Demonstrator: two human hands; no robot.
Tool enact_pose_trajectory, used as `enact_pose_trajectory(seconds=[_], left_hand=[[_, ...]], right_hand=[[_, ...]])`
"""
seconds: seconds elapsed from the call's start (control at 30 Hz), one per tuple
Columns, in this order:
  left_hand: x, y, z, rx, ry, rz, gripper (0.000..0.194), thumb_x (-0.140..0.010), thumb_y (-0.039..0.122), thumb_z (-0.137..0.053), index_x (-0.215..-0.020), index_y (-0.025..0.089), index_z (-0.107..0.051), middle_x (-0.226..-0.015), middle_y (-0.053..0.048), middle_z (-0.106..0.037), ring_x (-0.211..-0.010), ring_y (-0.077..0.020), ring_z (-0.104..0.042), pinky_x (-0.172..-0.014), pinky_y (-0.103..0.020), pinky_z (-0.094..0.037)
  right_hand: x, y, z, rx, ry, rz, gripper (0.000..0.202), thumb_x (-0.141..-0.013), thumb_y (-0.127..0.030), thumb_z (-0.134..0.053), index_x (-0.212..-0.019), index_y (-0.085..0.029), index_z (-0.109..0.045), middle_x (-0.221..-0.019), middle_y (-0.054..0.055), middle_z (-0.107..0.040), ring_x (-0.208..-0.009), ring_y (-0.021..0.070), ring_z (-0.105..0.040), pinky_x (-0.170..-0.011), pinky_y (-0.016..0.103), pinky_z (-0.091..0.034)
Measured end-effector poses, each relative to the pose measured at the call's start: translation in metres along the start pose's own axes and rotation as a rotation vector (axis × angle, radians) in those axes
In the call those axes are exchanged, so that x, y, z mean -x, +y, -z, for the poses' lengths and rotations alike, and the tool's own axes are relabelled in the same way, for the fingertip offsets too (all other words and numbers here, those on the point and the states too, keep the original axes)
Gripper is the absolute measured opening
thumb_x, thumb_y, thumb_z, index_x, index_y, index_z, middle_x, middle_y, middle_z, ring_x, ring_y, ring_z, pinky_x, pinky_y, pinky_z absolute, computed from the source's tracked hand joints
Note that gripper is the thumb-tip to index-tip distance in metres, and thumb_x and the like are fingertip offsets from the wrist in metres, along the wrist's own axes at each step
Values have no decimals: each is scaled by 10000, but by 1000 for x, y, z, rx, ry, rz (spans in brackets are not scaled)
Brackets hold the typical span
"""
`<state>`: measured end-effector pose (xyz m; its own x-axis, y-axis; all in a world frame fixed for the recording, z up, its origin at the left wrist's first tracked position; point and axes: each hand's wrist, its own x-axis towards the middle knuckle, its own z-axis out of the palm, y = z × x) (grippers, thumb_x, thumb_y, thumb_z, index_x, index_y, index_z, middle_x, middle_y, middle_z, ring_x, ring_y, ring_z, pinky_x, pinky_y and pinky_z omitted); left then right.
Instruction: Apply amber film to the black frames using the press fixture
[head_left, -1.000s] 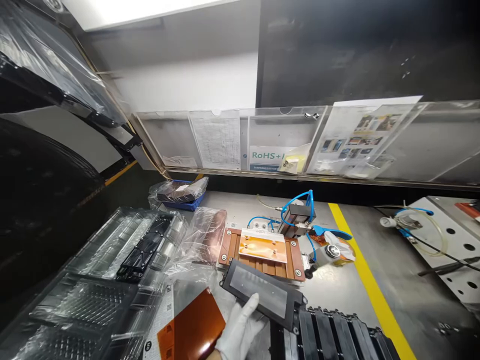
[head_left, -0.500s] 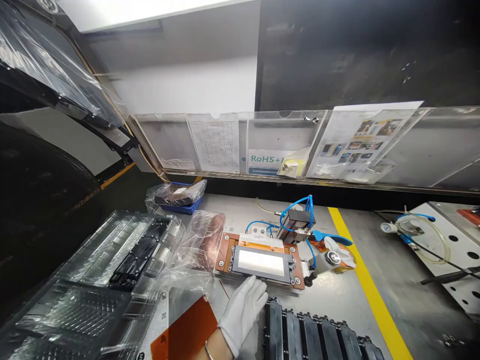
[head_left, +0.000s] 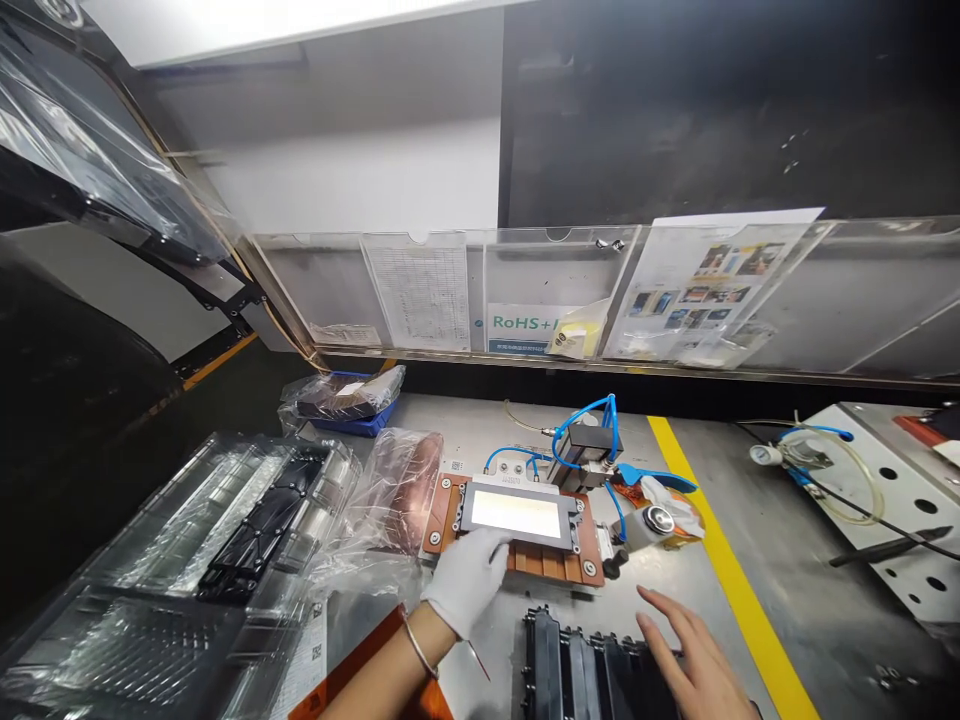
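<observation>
My left hand point(head_left: 469, 580), in a white glove, has its fingers closed at the near edge of a black frame with a bright white rectangular panel point(head_left: 517, 515). This framed panel lies over or just above a brown fixture point(head_left: 551, 570), whose ribbed front part is exposed; whether the two touch I cannot tell. My bare right hand point(head_left: 694, 655) is open, with fingers spread, over the right part of a row of black ribbed plastic parts point(head_left: 574, 660). An orange sheet point(head_left: 360, 665) lies partly under my left forearm.
Blue air tubes point(head_left: 613, 430) run around a dark block behind the fixture. On the left are clear plastic trays point(head_left: 150, 640) holding a black part point(head_left: 259, 525), and a plastic bag point(head_left: 367, 510). A white perforated plate point(head_left: 885, 490) stands at right beyond a yellow line point(head_left: 720, 550).
My left hand has gone from lying open near the fixture to gripping the framed panel, which has shifted back and uncovered the fixture's front. My right hand has come into view.
</observation>
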<state>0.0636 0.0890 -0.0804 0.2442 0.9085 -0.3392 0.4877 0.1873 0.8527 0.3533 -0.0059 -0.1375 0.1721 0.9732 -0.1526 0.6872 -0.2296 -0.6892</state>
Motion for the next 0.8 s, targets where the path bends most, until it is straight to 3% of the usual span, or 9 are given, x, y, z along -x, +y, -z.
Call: enact_pose_trajectory(seconds=[0.13, 0.2, 0.33, 0.47, 0.57, 0.67, 0.73, 0.8], left_hand=[[-12, 4, -11, -388, -12, -304, 553, -837, 227, -497, -1387, 191, -457, -1486, -117, -411, -1415, -330, -258, -1181, -545, -115], [-18, -4, -21, -476, 13, -365, 600, -844, 221, -482, -1434, 192, -378, -1537, -108, -314, -1446, -323, -177, -1184, -558, -46], [-26, -18, -32, -224, 147, -387, 565, -844, 202, -490, -1404, 244, -429, -1516, -84, -351, -1452, -293, -161, -1187, -522, 34], [-24, -20, -13, -236, 251, -382, 641, -772, 261, -635, -1386, 216, -455, -1525, -110, -329, -1452, -309, -156, -1182, -499, 66], [-18, -24, 17, -300, 346, -217, 773, -752, 409, -665, -1414, 112, -398, -1531, -194, -293, -1437, -359, -185, -1180, -505, -41], [-16, -28, 42, -215, 301, 1, 693, -818, 436, -560, -1371, 41, -424, -1380, -272, -459, -1320, -389, -388, -1107, -524, -255], [-22, -29, 50, -141, 215, 78, 515, -845, 395, -514, -1241, 67, -551, -1157, -221, -615, -1138, -345, -558, -1023, -486, -383], [-29, -27, 49, -81, 150, 107, 407, -854, 370, -496, -1135, 98, -605, -957, -145, -666, -862, -257, -653, -859, -408, -507]], right_hand=[[-39, -16, -23, 206, 126, 198, 569, -887, -558, -344, -1253, -166, -535, -1344, 172, -540, -1240, 316, -518, -1000, 537, -472], [-52, -19, -27, 276, 120, 248, 548, -901, -514, -353, -1229, -122, -550, -1314, 191, -570, -1206, 324, -543, -979, 529, -484], [-58, -24, -17, 310, 73, 262, 453, -898, -437, -409, -1143, -120, -620, -1190, 174, -660, -1100, 335, -609, -938, 532, -497], [-50, -30, -4, 293, 52, 245, 423, -880, -447, -420, -1009, -159, -701, -1070, 165, -709, -1003, 372, -642, -912, 603, -474], [-46, -37, -8, 209, 68, 217, 486, -854, -523, -440, -1102, -179, -678, -1207, 189, -636, -1163, 387, -545, -979, 600, -420], [-55, -48, -25, 54, 56, 126, 532, -866, -533, -411, -1212, -183, -611, -1186, 178, -617, -1115, 322, -577, -953, 511, -464], [-67, -56, -39, -73, 27, 42, 542, -853, -520, -422, -1197, -147, -612, -1066, 164, -661, -1016, 291, -634, -895, 458, -512], [-79, -63, -50, -203, -15, -45, 560, -839, -523, -418, -1149, -108, -631, -892, 137, -701, -854, 279, -685, -763, 431, -566]])
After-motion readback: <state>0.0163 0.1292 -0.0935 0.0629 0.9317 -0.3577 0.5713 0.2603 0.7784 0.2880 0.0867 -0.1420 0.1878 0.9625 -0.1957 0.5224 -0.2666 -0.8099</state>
